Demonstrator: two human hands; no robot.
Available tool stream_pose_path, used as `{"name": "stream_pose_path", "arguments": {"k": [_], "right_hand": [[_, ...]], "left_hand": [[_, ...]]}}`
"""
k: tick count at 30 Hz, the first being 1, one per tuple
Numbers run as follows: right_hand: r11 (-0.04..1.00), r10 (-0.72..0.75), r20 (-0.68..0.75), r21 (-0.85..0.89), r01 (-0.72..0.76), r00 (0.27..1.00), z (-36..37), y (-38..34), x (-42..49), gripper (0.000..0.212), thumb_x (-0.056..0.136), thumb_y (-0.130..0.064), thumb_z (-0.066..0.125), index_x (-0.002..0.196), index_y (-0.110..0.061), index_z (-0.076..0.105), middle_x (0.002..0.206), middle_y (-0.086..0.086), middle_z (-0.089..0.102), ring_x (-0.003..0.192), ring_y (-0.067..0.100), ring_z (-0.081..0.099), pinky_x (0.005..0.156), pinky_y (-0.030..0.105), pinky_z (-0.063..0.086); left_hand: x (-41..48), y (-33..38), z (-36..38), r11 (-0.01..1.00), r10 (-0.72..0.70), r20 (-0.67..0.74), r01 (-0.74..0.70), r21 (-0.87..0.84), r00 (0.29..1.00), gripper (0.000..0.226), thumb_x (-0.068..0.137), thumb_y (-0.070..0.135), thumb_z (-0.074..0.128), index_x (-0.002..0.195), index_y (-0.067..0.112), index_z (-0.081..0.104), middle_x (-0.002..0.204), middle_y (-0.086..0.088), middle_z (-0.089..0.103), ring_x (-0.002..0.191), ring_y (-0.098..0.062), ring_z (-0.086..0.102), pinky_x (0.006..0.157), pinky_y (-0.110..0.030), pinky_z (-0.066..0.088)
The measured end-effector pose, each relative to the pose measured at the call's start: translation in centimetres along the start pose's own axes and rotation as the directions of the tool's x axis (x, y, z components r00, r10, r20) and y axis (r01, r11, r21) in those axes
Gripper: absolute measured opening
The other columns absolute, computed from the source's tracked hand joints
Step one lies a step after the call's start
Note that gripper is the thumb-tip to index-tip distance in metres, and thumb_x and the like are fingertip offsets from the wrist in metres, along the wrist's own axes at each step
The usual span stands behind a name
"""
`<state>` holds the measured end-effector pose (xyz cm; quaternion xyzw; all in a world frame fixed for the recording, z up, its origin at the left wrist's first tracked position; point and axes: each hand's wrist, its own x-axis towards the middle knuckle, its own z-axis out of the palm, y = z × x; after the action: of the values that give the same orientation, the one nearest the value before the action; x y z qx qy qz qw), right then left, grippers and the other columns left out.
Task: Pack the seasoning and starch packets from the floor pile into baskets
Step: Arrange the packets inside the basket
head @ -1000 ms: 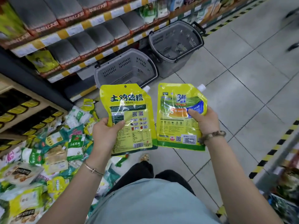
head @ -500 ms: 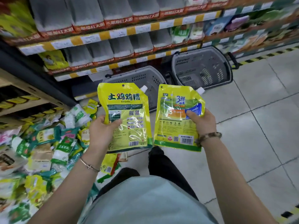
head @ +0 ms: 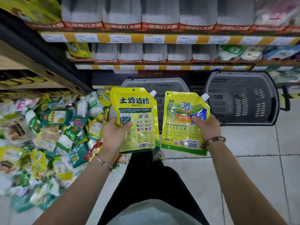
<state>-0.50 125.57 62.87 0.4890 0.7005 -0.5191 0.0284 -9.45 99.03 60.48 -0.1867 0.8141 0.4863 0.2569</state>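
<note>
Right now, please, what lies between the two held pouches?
Head view: nothing lies between the left pouch and right pouch; the left grey basket shows behind the gap.

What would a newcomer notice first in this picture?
Two yellow spouted pouches at the centre: the left pouch in the left hand, the right pouch in the right hand. A colourful packet pile lies on the floor at left; the middle basket and the right basket, grey, are behind.

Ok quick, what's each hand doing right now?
Left hand: grips the yellow pouch with dark lettering.
Right hand: grips the yellow-green spouted pouch.
</note>
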Motion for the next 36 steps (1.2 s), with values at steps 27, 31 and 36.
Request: {"name": "stream_pose_path", "arguments": {"k": [27, 31, 36], "right_hand": [[0.962, 0.201, 0.076, -0.205, -0.182, 0.977, 26.8, 20.1, 37.9, 0.023, 0.08, -0.014, 0.072, 0.1, -0.003, 0.067, 0.087, 0.006, 0.062, 0.083, 0.018, 0.057, 0.073, 0.027, 0.04], [0.944, 0.255, 0.09, -0.238, -0.228, 0.963, 29.6, 24.7, 41.8, 0.026, 0.079, -0.019, 0.073, 0.101, -0.004, 0.067, 0.09, 0.009, 0.063, 0.084, 0.02, 0.056, 0.073, 0.027, 0.04], [0.954, 0.265, 0.105, -0.175, -0.244, 0.958, 32.3, 28.3, 44.5, 0.026, 0.081, -0.013, 0.071, 0.106, -0.005, 0.067, 0.091, 0.006, 0.062, 0.088, 0.018, 0.057, 0.076, 0.025, 0.04]], "left_hand": [[38.2, -21.3, 20.5, 0.949, -0.244, -0.093, 0.258, 0.184, 0.965, 0.022, 0.085, 0.018, 0.066, 0.104, 0.007, 0.065, 0.098, -0.012, 0.068, 0.092, -0.03, 0.064, 0.075, -0.033, 0.049], [42.5, -24.7, 23.1, 0.934, -0.229, -0.149, 0.26, 0.246, 0.962, 0.029, 0.086, 0.018, 0.065, 0.112, 0.005, 0.063, 0.109, -0.017, 0.066, 0.103, -0.035, 0.06, 0.074, -0.029, 0.039], [45.9, -27.9, 25.3, 0.931, -0.21, -0.144, 0.243, 0.273, 0.967, 0.026, 0.084, 0.013, 0.065, 0.109, 0.005, 0.063, 0.106, -0.015, 0.067, 0.101, -0.034, 0.06, 0.072, -0.029, 0.039]]}}
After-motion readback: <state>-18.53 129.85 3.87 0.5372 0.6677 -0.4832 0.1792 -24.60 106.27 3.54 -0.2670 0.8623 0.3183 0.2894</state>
